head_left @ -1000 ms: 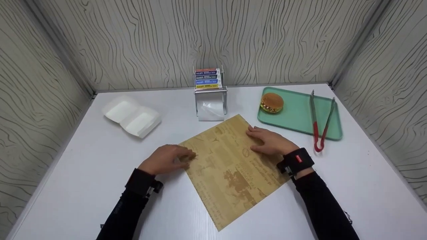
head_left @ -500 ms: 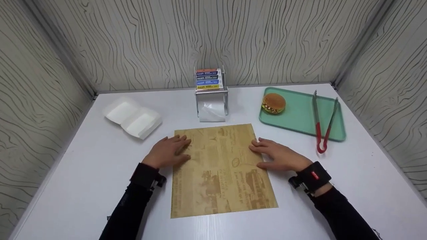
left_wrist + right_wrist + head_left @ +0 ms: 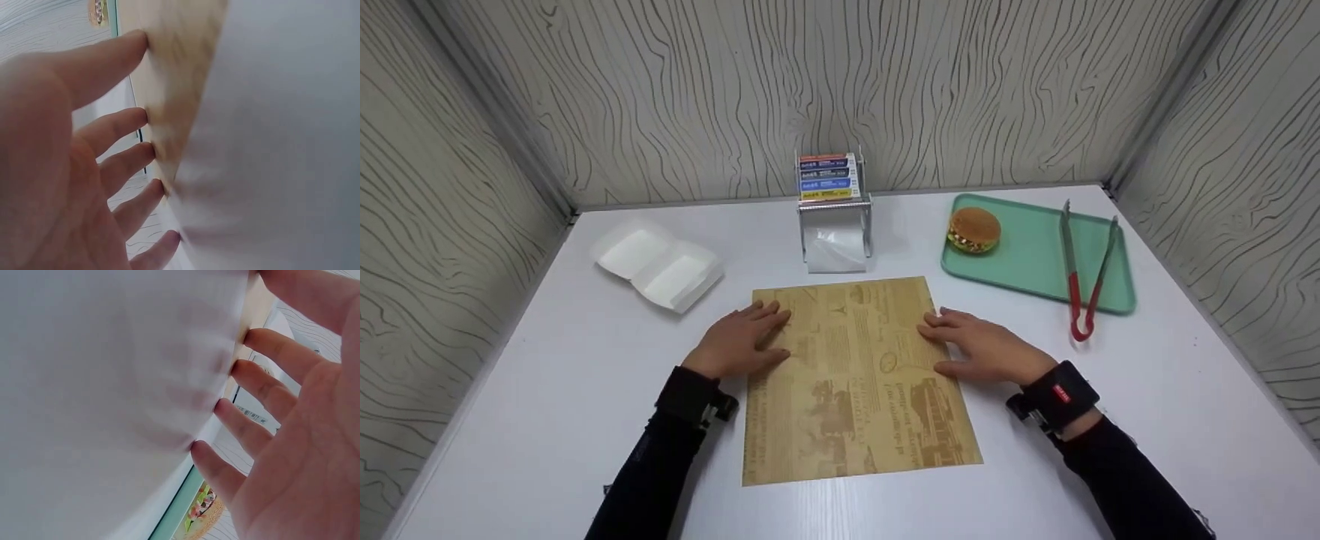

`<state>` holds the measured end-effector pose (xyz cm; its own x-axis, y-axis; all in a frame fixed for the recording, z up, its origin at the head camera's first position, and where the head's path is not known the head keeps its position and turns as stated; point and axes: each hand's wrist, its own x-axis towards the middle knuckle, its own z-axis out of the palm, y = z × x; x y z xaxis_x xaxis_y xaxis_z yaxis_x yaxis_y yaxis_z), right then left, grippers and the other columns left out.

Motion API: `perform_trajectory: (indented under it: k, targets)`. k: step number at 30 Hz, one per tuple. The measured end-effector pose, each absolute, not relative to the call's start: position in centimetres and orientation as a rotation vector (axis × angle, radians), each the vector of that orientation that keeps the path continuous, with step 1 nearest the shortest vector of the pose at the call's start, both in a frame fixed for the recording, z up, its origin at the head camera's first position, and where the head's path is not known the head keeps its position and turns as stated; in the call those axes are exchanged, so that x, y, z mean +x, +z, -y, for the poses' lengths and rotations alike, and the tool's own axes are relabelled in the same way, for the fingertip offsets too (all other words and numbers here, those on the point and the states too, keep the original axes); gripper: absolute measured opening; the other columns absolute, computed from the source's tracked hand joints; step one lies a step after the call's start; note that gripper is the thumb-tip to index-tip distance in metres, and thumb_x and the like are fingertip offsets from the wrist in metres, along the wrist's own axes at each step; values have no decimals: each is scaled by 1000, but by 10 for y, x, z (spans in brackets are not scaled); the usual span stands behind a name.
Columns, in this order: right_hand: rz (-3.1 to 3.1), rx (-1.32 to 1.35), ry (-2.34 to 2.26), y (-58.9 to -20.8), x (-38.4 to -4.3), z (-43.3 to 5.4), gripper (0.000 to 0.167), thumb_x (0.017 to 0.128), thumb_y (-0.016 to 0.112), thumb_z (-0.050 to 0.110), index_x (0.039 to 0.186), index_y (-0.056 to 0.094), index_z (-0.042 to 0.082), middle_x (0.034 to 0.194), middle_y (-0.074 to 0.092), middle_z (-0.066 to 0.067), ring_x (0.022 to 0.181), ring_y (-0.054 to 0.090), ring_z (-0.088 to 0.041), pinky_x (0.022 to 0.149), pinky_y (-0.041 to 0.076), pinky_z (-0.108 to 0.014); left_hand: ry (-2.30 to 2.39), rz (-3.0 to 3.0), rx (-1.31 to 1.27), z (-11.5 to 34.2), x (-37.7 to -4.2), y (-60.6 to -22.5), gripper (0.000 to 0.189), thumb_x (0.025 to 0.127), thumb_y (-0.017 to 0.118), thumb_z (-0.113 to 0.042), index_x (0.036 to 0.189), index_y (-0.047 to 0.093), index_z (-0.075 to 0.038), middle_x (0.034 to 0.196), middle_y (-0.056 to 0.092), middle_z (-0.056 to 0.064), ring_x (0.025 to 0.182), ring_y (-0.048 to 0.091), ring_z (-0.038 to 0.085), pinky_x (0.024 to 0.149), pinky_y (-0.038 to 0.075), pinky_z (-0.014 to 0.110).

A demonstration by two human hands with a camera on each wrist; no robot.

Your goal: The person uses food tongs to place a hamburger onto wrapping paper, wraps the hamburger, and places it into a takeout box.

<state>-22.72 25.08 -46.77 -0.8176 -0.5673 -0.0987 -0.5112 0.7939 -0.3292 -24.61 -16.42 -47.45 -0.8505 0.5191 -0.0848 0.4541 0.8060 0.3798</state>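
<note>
White worktop (image 3: 555, 390) separates the open clamshell box (image 3: 658, 266) from the left hand (image 3: 736, 343), its fingers spread across the printed brown paper (image 3: 840, 390)'s left edge; the paper lies flat; the spread right hand (image 3: 988, 347) touches its right edge; red-handled tongs (image 3: 1074, 292) overhang the green tray (image 3: 1027, 251)'s near edge.

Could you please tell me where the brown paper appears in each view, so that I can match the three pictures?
Head: the brown paper is in the lower half, near the centre, with the left hand and right hand at its sides.
Left wrist: upper middle, tapering downward.
Right wrist: only a narrow strip, upper right.
Shared landmark: the burger, at upper right in head, top left in left wrist, bottom edge in right wrist.
</note>
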Motion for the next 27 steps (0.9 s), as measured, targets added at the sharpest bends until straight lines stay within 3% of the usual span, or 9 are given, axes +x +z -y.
perform_trajectory:
  k: [7, 14, 17, 21, 27]
  targets:
    - [-2782, -811, -469, -469, -230, -250, 60, 98, 71, 31, 152, 53, 12, 162, 45, -11, 153, 35, -38, 119, 36, -59, 582, -2783, 764, 163, -246, -479, 65, 103, 62, -36, 158, 42, -7, 166, 34, 20, 155, 22, 47, 125, 20, 63]
    - [-3017, -709, -659, -462, -245, -271, 58, 99, 70, 27, 152, 52, 12, 153, 52, -19, 140, 49, -44, 111, 42, -63, 570, -2771, 768, 162, -246, -480, 67, 104, 61, -39, 160, 40, -10, 167, 33, 18, 156, 21, 46, 126, 18, 62]
    - [-3265, -506, -739, -452, -253, -293, 54, 99, 69, 24, 149, 55, 9, 142, 57, -25, 129, 55, -47, 101, 48, -64, 565, -2776, 783, 162, -247, -479, 67, 104, 62, -39, 159, 40, -9, 166, 34, 19, 155, 22, 47, 126, 19, 63]
    - [-3503, -46, -811, -442, -260, -329, 52, 99, 67, 24, 145, 56, 2, 133, 58, -32, 118, 55, -52, 89, 49, -67, 577, -2775, 776, 162, -246, -477, 67, 104, 61, -39, 159, 40, -9, 166, 34, 20, 155, 22, 47, 126, 19, 62]
    - [-3424, 400, -677, -446, -259, -369, 75, 100, 61, 45, 153, 43, -3, 141, 43, -40, 124, 45, -58, 90, 45, -71, 573, -2771, 762, 163, -248, -477, 67, 103, 62, -39, 159, 41, -9, 166, 34, 19, 156, 22, 47, 126, 19, 61]
